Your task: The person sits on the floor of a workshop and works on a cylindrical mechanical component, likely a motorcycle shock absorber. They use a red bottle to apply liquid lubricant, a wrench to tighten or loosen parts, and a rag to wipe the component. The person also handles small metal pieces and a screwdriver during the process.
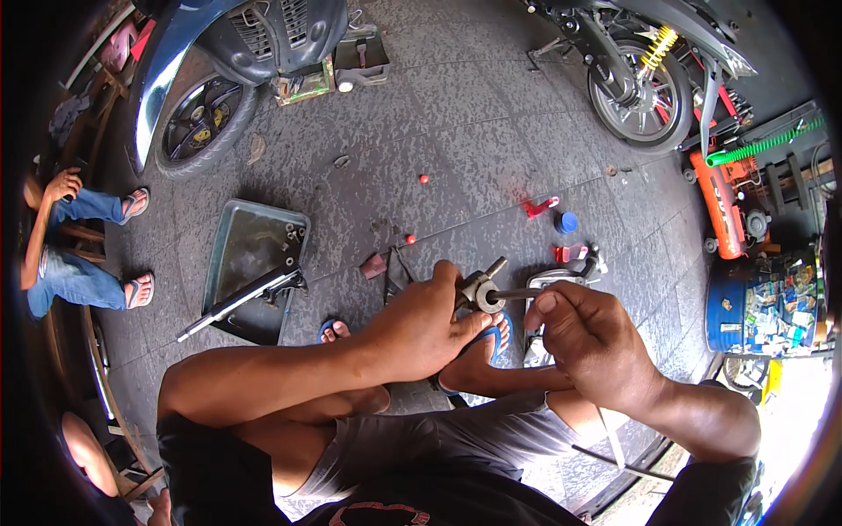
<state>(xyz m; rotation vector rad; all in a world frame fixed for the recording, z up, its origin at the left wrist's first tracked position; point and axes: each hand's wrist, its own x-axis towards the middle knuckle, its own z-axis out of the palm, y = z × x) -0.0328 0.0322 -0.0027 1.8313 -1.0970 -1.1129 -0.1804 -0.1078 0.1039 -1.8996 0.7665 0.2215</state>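
The left hand [412,326] was wrapped around a metal part [482,296], held up above the floor [351,193]; it looked stiff, dense and perhaps slippery, best gripped by its thick body. In or against its round end sat a thin rod [517,294], probably rigid, pinched by the right hand [598,342].

One wide fisheye view looked steeply down from the person's head, across the lap [395,445] toward the floor [368,131] ahead. The left hand [421,323] and right hand [589,340] were close below the lens, near the middle, and straight edges bowed toward the dark rim.
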